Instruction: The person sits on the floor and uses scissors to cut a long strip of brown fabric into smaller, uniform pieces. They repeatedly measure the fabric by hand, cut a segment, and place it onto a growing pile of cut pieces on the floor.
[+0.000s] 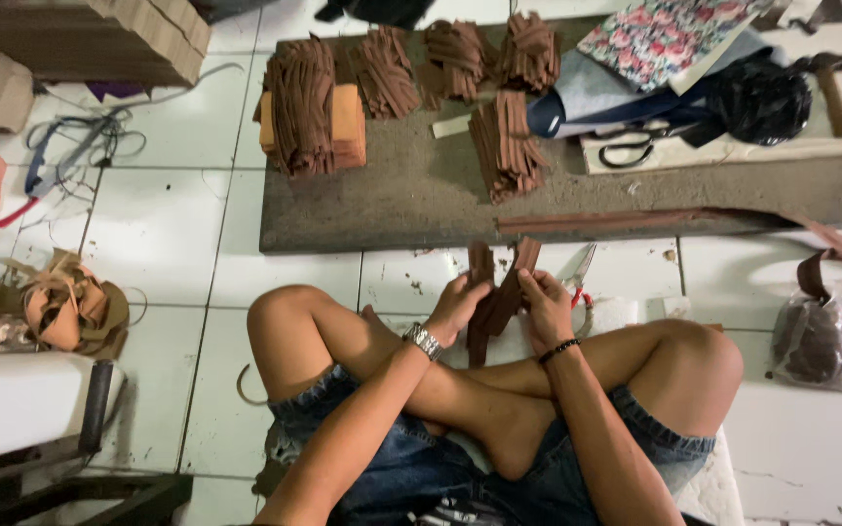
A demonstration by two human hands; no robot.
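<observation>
The person sits cross-legged on a white tiled floor point(158, 234), seen from above; both hands are raised in front of the knees and hold a small bundle of brown leather strips point(499, 297) between them. The left hand point(458, 304) has its fingers curled around the left side of the bundle, the thumb pressed on the front of it; a metal watch band point(423, 340) sits on this wrist. The right hand point(546, 307) is closed on the right side of the same strips, fingertips bent over the upper edge; a dark bead bracelet point(559, 349) is on that wrist. The strips stand nearly upright and spread a little at the top, like a narrow fan; their lower ends reach down toward the crossed legs.

Just beside the right hand, on the floor, lie small snips with a red handle point(579, 278), blades pointing up. Beyond the hands is a low grey board point(411, 195); on it lie several piles of brown strips point(504, 146), and one pile rests over an orange block point(345, 125). Farther right on the board are black scissors point(628, 148), a floral fabric point(665, 34) and a black plastic bag point(760, 99); a hammer point(830, 88) lies near the corner. At the left on the floor there is a heap of tan offcuts point(65, 304); at the right, a clear bag with dark pieces point(835, 336).
</observation>
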